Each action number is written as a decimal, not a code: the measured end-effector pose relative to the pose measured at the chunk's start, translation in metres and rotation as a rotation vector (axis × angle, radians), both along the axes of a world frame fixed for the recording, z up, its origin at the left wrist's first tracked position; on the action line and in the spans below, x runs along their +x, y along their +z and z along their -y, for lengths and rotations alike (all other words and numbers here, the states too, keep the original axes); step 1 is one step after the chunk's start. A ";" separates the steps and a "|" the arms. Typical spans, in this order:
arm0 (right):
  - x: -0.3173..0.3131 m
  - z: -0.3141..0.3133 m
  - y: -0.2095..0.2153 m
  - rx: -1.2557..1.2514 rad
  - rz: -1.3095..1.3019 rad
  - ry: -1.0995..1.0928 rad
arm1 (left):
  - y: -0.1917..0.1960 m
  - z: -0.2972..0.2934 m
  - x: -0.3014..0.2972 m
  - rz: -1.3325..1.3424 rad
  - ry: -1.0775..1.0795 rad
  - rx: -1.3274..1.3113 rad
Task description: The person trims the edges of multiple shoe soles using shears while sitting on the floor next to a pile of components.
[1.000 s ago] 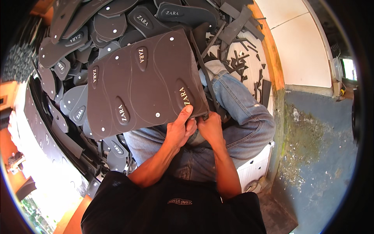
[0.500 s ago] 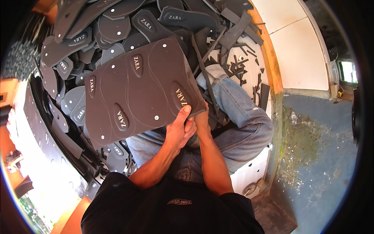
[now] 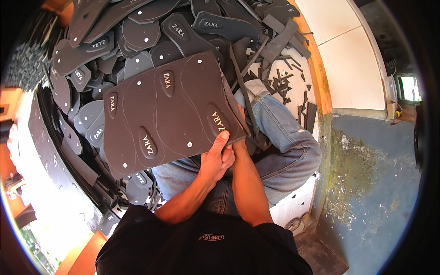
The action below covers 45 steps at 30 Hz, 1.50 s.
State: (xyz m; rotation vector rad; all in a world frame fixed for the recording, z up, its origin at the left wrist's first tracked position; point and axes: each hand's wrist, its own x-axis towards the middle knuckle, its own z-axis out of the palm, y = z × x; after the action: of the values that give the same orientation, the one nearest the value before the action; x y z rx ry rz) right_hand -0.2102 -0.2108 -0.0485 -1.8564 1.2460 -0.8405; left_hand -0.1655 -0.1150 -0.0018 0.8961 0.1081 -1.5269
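Note:
A dark brown foam sheet (image 3: 176, 119) marked with wavy sole outlines, raised oval pads and small white dots lies tilted above my lap. My left hand (image 3: 216, 159) grips its near right corner, thumb on top and fingers curled below. Under that same corner, my right hand (image 3: 240, 147) is mostly covered by the sheet; only the wrist and a bit of finger by the right edge show. Whether it holds a tool is hidden. Narrow dark offcut strips (image 3: 243, 78) stand just past the sheet's right edge.
Cut dark insoles (image 3: 183, 32) are heaped beyond and left of the sheet. Scraps (image 3: 279, 85) litter the white surface at right, bordered by a wooden edge (image 3: 316, 59). A stack of sheets (image 3: 55, 151) stands at left. My jeans-clad legs (image 3: 288, 137) are folded beneath.
The sheet and my left hand have shifted slightly right and nearer in the picture. My right hand has slid farther up beneath the sheet, along its right edge.

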 end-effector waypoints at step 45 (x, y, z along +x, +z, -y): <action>-0.102 -0.035 0.046 0.720 0.743 -0.518 | -0.040 -0.049 0.077 -0.112 -0.055 -0.358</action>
State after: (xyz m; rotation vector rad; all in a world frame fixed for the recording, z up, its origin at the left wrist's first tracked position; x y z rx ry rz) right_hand -0.3125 -0.1760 -0.0027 -0.5604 1.2874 -1.0311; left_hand -0.0889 -0.0656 -0.0416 0.5328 -0.1077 -1.5844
